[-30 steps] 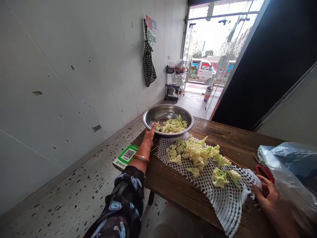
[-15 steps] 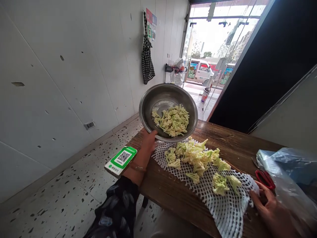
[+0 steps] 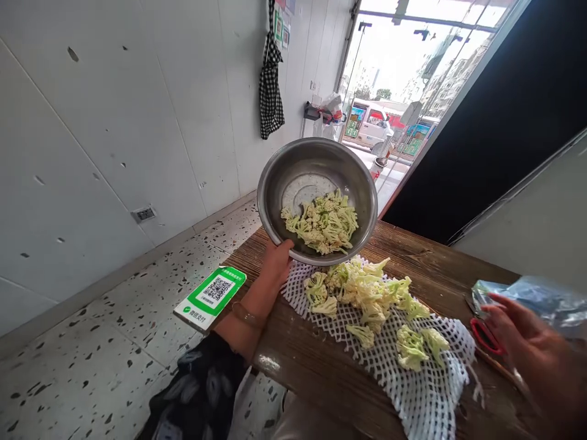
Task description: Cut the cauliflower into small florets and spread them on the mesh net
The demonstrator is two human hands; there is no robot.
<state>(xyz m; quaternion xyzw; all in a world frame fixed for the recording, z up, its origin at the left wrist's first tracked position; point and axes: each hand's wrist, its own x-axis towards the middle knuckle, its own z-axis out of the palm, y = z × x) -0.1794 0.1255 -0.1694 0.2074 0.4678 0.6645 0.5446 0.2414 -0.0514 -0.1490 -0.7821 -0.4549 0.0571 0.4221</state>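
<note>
My left hand (image 3: 277, 261) grips the near-left rim of a steel basin (image 3: 367, 183), thumb over the edge. The basin is held tilted toward me above the table, with cut cauliflower florets (image 3: 323, 226) gathered in its lower part. Below and right of it, more cauliflower pieces (image 3: 367, 293) lie on a white foam net (image 3: 413, 391). At the right, my right hand (image 3: 534, 348) is raised beside red-handled scissors (image 3: 487, 336) and a clear plastic bag (image 3: 550, 299). Its fingers look apart, with nothing visible between them; it is slightly blurred.
The dark wooden table (image 3: 316, 373) carries a green-and-white QR code sign (image 3: 213, 296) at its left edge. A white wall (image 3: 137, 110) runs along the left, with a checkered cloth (image 3: 271, 91) hanging on it. Beyond the table is a glass door (image 3: 389, 73).
My right hand has left the foam net's right end and moved up and right toward the plastic bag. The bag sits farther back. The basin is tipped more toward me, still in my left hand.
</note>
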